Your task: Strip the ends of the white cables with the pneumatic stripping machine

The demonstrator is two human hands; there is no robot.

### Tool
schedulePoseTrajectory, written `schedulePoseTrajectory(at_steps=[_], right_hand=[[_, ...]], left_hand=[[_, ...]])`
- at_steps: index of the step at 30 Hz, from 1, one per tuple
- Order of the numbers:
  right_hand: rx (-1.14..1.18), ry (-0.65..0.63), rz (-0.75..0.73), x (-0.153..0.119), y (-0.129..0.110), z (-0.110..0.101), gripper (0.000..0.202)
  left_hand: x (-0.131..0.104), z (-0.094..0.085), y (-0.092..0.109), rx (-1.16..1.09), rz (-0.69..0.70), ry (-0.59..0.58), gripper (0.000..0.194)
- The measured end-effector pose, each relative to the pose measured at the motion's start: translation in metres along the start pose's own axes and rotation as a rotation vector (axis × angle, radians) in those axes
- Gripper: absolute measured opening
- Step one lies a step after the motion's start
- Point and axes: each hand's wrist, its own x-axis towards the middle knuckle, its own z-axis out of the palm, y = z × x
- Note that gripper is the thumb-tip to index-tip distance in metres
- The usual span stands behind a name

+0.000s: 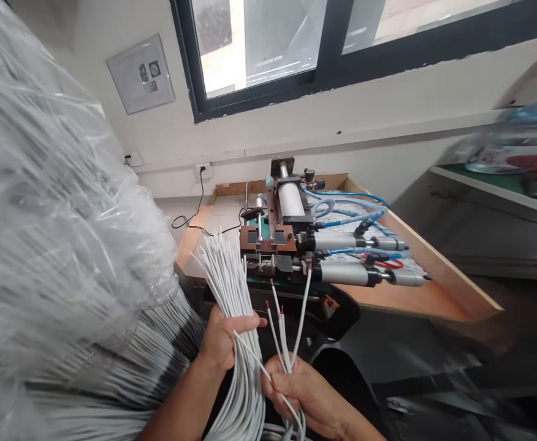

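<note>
My left hand [222, 337] is closed round a thick bundle of white cables [229, 288], whose cut ends fan out upward near the machine. In my right hand [296, 392] are several white cables [283, 334] with stripped ends showing red inner wire. One single cable [254, 358] crosses from the left hand's thumb to the right hand's fingers. Beyond both hands stands a pneumatic machine [268, 239] with a clamping head and silver cylinders [346, 274]. The tip of one right-hand cable reaches in front of its lower edge.
On the left, large bundles of grey-white cable [66, 214] hang wrapped in clear plastic. The machine sits in a wooden-edged tray [434, 294] with blue air hoses [351, 208]. A green-topped shelf [502, 187] juts out at right. A window [259, 49] is above.
</note>
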Motion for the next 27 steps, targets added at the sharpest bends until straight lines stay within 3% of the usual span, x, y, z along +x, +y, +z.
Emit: schedulePoseTrajectory(at_steps=[9,18,24,27], right_hand=[[-0.090,-0.002,0.038,-0.017,0.010,0.011,0.026],[-0.076,-0.067,0.029,-0.010,0.017,-0.001,0.030],[-0.043,-0.085,-0.058,-0.009,0.012,-0.001,0.029],[0.013,0.003,-0.229,-0.009,0.007,-0.004,0.032]], left_hand=[[-0.013,0.003,-0.010,-0.087,-0.085,-0.105,0.020],[-0.019,0.005,-0.011,-0.086,-0.070,-0.182,0.021],[-0.015,0.005,-0.013,-0.049,-0.033,-0.127,0.022],[-0.008,0.000,-0.012,-0.035,-0.013,-0.049,0.020]])
